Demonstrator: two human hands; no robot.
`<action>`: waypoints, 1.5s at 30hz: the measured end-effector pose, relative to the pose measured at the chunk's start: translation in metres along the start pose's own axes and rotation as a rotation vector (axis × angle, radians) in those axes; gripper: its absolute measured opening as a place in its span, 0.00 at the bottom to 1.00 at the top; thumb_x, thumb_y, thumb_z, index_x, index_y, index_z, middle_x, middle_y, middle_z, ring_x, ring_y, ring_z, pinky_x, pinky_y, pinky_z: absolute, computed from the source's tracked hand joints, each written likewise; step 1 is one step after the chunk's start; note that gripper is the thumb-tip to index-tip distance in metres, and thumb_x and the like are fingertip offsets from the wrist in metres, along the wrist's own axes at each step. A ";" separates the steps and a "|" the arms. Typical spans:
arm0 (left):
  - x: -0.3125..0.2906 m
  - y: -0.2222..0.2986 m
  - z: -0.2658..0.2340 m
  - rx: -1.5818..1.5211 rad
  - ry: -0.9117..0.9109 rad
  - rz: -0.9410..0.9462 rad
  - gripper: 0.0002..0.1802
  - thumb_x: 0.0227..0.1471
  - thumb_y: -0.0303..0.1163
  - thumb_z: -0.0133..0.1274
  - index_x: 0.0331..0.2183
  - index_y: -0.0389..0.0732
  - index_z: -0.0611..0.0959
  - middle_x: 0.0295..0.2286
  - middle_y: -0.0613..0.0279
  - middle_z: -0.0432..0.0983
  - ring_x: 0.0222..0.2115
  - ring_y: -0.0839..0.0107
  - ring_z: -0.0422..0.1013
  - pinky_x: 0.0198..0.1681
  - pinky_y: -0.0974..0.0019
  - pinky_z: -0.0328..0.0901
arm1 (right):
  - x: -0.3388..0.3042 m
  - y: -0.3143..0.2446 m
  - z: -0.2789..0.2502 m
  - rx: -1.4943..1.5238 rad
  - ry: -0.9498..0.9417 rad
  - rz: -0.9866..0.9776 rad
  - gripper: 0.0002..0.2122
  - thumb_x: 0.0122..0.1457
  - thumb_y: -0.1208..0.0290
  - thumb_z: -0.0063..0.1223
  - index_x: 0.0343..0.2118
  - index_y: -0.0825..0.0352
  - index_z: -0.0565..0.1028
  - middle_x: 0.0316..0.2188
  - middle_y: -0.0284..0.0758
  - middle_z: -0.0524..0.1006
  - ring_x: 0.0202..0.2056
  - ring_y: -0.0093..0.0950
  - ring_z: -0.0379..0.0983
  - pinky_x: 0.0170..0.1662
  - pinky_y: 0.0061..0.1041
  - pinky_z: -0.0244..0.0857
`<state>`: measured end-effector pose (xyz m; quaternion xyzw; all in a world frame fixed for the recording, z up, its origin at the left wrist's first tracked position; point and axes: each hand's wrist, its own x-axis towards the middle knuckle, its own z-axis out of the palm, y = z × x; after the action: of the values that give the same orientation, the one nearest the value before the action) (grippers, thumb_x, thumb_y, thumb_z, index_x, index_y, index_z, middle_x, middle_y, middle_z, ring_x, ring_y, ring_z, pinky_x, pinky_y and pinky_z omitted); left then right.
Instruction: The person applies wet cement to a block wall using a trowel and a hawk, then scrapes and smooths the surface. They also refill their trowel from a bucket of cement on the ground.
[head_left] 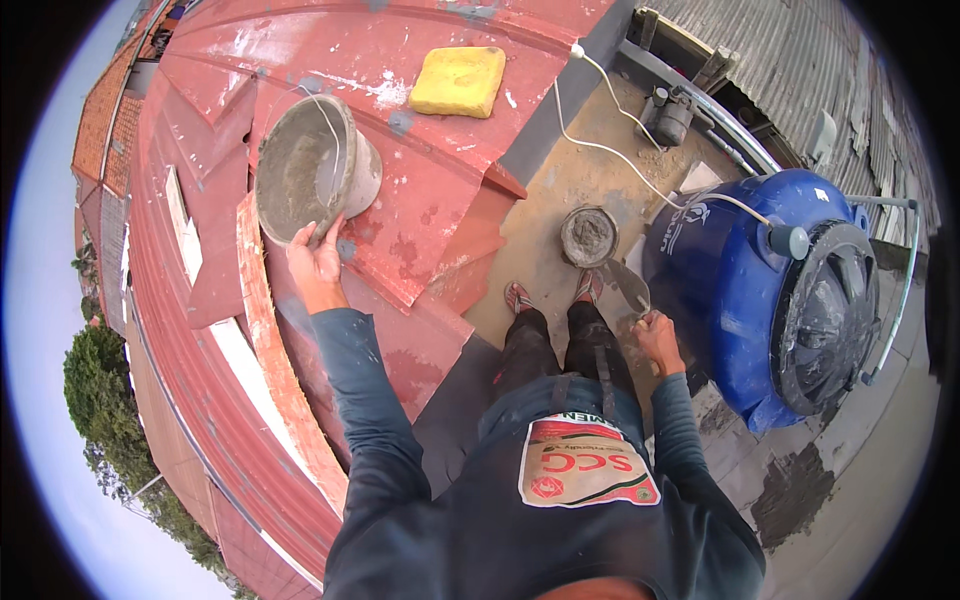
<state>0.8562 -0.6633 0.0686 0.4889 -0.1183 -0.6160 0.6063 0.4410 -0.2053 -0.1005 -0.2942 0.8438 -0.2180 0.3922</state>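
Note:
My left hand point(318, 268) grips the near rim of a cement-stained bucket point(368, 170), which tilts toward me on the red metal roof. Grey residue coats its inside, and a thin wire handle arcs across its mouth. In my right hand point(660, 340) is a trowel point(630, 288), held by its handle with the blade pointing forward and left. Just ahead of the blade, a small round tub point(572, 258) of wet grey mortar stands on the ledge in front of my feet. A yellow sponge point(458, 82) lies on the roof, right of the bucket and apart from it.
A large blue water tank point(705, 290) lies close on my right, with a white pipe point(615, 150) running from it. A small pump point(672, 118) sits farther back. Wooden planks point(275, 350) lie along the roof at left. Corrugated sheets point(790, 60) cover the far right.

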 end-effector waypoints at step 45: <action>-0.209 -0.336 -0.097 0.373 -0.188 -0.685 0.33 0.55 0.09 0.49 0.58 0.44 0.64 0.57 0.52 0.66 0.53 0.55 0.71 0.54 0.38 0.69 | 0.006 0.043 -0.013 -0.025 0.041 0.169 0.17 0.51 0.66 0.62 0.36 0.78 0.76 0.31 0.56 0.79 0.39 0.54 0.78 0.43 0.45 0.70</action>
<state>0.6724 -0.3605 -0.1317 0.5432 -0.1131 -0.7925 0.2531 0.4138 -0.1760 -0.1213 -0.2223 0.8761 -0.1794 0.3883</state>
